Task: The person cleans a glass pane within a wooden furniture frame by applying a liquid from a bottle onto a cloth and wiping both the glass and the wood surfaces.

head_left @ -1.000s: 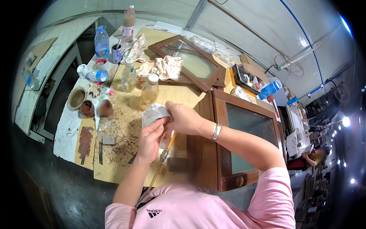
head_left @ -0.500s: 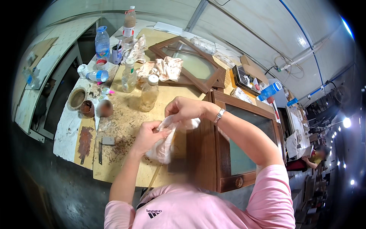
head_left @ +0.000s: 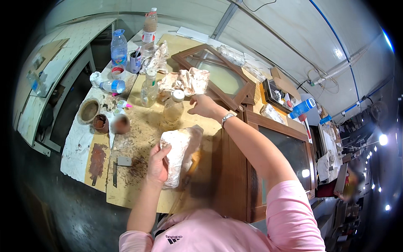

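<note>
Head view shows, at the left, white paper (head_left: 72, 158) with a bowl (head_left: 89, 111) on it. To the right of the bowl stand a brown cup (head_left: 100, 123) and another cup (head_left: 121, 124), which is blurred. Nearer to the person, a scraper (head_left: 115, 174) lies just beside a grey block (head_left: 124, 161) on the stained board (head_left: 132, 197). Farther back, behind the cups, stands a glass bottle (head_left: 148, 91). The left hand (head_left: 157, 166) has its thumb and fingers clamped on a white cloth (head_left: 173, 154), which is held above the board, nearer to the person than the jar (head_left: 173, 112) with a white cap. Behind this jar lies a crumpled rag (head_left: 196, 80). The right hand (head_left: 205, 105) is just beside the jar, with thumb and forefinger apart; its other fingers I cannot see clearly. Behind this hand lies a wooden frame (head_left: 244, 93). The right forearm passes over a brown cabinet (head_left: 234, 172). Farther right is a blue bottle (head_left: 301, 108).
</note>
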A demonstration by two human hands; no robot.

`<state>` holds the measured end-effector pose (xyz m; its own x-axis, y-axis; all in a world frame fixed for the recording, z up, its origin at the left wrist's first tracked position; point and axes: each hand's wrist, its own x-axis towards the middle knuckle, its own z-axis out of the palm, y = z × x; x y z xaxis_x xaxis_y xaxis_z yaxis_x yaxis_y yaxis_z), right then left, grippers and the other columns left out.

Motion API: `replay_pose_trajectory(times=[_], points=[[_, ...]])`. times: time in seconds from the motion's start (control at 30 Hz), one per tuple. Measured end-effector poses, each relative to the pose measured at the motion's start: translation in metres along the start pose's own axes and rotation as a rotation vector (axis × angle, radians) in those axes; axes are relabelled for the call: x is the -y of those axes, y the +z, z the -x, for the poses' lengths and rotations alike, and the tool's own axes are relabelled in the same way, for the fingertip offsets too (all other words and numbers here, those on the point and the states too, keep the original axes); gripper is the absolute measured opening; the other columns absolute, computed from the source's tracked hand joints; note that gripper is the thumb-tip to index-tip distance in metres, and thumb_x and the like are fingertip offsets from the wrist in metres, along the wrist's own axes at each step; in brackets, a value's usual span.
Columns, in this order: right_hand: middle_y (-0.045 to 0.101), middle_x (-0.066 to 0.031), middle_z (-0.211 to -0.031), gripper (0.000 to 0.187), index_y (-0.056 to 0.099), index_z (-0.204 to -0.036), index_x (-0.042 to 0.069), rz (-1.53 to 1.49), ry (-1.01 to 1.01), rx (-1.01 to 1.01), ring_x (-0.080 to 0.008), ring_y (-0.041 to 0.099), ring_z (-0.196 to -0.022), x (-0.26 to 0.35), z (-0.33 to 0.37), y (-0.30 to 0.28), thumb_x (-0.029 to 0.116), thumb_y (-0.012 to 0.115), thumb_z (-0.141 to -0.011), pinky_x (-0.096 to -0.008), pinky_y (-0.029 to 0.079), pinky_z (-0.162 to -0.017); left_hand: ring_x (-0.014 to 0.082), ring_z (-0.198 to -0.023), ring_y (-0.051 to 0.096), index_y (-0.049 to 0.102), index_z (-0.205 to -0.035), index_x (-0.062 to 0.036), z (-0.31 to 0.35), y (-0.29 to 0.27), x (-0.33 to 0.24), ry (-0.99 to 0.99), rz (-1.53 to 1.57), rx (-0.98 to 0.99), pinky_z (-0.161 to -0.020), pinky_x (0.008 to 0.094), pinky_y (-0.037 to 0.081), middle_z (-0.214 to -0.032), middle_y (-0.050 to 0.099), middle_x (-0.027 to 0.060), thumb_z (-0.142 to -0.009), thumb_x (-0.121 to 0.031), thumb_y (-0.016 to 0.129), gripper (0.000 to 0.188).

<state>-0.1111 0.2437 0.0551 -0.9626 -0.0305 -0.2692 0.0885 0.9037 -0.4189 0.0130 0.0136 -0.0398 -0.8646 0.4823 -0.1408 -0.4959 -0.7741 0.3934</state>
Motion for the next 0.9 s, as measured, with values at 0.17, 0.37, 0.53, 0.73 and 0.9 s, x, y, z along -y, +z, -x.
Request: replay_pose_trajectory(times=[0.17, 0.37, 0.53, 0.73, 0.9], points=[[0.059, -0.0223, -0.134, 0.084, 0.052, -0.139, -0.001, -0.291, -0.064, -0.053, -0.0320, 0.056, -0.126, 0.010, -0.031, 0.027, 0.024, 0.088, -0.068, -0.0374, 0.045, -0.105, 0.0264, -0.118, 0.062, 0.054, -0.134, -0.0002, -0.003, -0.005, 0.000, -0.036, 0.195, -0.177, -0.104, 0.0426, 0.048, -0.129, 0.063, 0.0135, -0.104, -0.021, 0.049, 0.037], [0.061, -0.0142, -0.131, 0.077, 0.055, -0.134, 0.001, -0.608, -0.196, 0.044, -0.0240, 0.058, -0.122, 0.040, -0.041, 0.057, 0.018, 0.089, -0.068, -0.0344, 0.044, -0.108, 0.0262, -0.124, 0.057, 0.051, -0.138, -0.0013, -0.004, -0.011, 0.012, -0.093, 0.199, -0.216, -0.108, 0.0432, 0.043, -0.136, 0.059, 0.0118, -0.107, -0.031, 0.046, 0.044], [0.067, -0.0096, -0.119, 0.057, 0.062, -0.121, 0.001, -0.860, -0.160, -0.126, -0.0205, 0.065, -0.107, 0.043, -0.050, 0.076, 0.008, 0.086, -0.069, -0.0335, 0.052, -0.097, 0.0265, -0.125, 0.056, 0.050, -0.139, -0.0022, -0.011, -0.004, 0.005, -0.091, 0.197, -0.252, -0.109, 0.0436, 0.043, -0.138, 0.058, 0.0115, -0.108, -0.032, 0.043, 0.044], [0.073, -0.0148, -0.101, 0.041, 0.070, -0.107, 0.001, -0.569, -0.169, -0.193, -0.0260, 0.070, -0.096, 0.033, -0.042, 0.061, 0.014, 0.081, -0.069, -0.0377, 0.055, -0.087, 0.0259, -0.124, 0.057, 0.053, -0.137, -0.0028, -0.020, 0.001, 0.002, -0.073, 0.187, -0.262, -0.108, 0.0428, 0.044, -0.135, 0.060, 0.0110, -0.108, -0.032, 0.044, 0.042], [0.072, -0.0177, -0.097, 0.034, 0.071, -0.094, 0.002, 0.050, -0.400, -0.230, -0.0321, 0.069, -0.091, 0.061, 0.015, 0.033, 0.020, 0.077, -0.066, -0.0410, 0.054, -0.084, 0.0245, -0.119, 0.059, 0.055, -0.132, -0.0020, -0.029, -0.007, -0.006, -0.001, 0.170, -0.271, -0.106, 0.0412, 0.044, -0.132, 0.061, 0.0103, -0.108, -0.029, 0.045, 0.038]])
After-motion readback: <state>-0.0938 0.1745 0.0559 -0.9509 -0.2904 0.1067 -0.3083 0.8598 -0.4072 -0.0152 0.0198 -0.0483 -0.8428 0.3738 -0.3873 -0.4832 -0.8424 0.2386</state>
